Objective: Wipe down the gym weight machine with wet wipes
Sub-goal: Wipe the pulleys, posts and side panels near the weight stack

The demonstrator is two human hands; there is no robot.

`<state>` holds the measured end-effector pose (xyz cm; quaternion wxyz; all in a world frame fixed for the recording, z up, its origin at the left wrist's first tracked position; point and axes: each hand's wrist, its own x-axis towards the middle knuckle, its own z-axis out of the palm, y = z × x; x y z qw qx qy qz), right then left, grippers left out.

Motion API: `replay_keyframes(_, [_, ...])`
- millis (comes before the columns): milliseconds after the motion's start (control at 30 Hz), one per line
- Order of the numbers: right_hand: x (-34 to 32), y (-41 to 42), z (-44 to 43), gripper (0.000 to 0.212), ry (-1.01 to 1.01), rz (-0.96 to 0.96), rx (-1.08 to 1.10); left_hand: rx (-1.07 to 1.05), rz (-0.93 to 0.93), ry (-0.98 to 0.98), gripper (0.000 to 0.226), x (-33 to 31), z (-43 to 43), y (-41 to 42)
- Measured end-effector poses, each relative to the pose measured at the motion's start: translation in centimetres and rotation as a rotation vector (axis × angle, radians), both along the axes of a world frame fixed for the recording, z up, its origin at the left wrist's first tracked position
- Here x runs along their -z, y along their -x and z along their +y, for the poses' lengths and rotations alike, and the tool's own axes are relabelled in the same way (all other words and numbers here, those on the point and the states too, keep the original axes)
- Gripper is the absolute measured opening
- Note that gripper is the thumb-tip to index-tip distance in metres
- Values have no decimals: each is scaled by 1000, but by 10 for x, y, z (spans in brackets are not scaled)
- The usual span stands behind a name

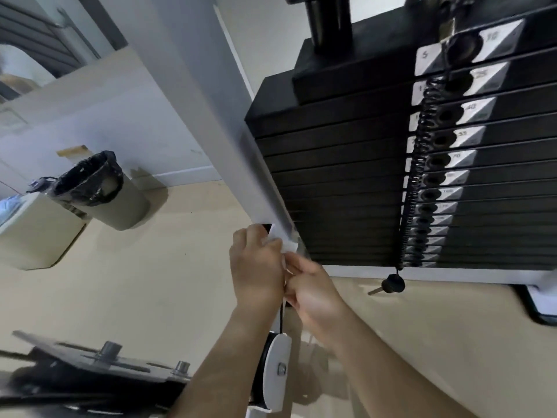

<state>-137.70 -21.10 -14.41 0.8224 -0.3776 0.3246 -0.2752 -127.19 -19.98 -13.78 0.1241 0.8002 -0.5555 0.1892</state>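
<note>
Nearest, at 6 o'clock, a smooth white pulley cover (278,372) sits over the pale beige floor (135,282). At centre the left hand (256,267) has its fingers curled round a crumpled white wet wipe (286,244), pressing it to the foot of the machine's glossy white upright (211,116). The right hand (313,294) pinches the wipe's loose end. Flat matte-black weight plates (346,182) stack at 2 o'clock. A bag-lined bin (99,188) stands at 9.

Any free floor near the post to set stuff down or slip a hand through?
Free: floor between bin and post; floor right of the right hand, along the weight stack. Crowded: post foot, left hand and right hand on the wipe, pulley below.
</note>
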Motion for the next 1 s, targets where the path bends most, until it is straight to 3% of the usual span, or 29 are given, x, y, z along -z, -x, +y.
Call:
replay_keyframes(67, [3, 1, -2, 36, -207, 2, 123, -43, 0, -110, 14, -1, -1, 8])
replay_keyframes(167, [18, 4, -8, 33, -295, 119, 219, -66, 328, -227, 14, 20, 9, 38])
replay_keyframes(267, [32, 13, -11, 37, -180, 185, 178, -133, 903, 66, 24, 48, 19, 59])
replay_keyframes(367, [41, 13, -11, 36, -89, 254, 117, -261, 1370, 323, 21, 73, 5, 49])
replay_keyframes(433, [46, 14, -10, 34, -69, 281, 85, -312, 1575, 485, 21, 80, -8, 48])
replay_keyframes(500, [49, 23, -6, 36, -114, 268, 80, -304, 1575, 570, 23, 82, -21, 54])
replay_keyframes(633, [54, 50, -11, 42, -75, 310, 46, -202, 1362, 536, 37, 88, -44, 69])
replay_keyframes(900, [62, 91, -18, 37, -59, 378, 6, -225, 1042, 131, 43, 149, -21, 39])
replay_keyframes(1000, [71, 107, -16, 35, -128, 385, 44, -221, 860, 13, 33, 153, -20, 24])
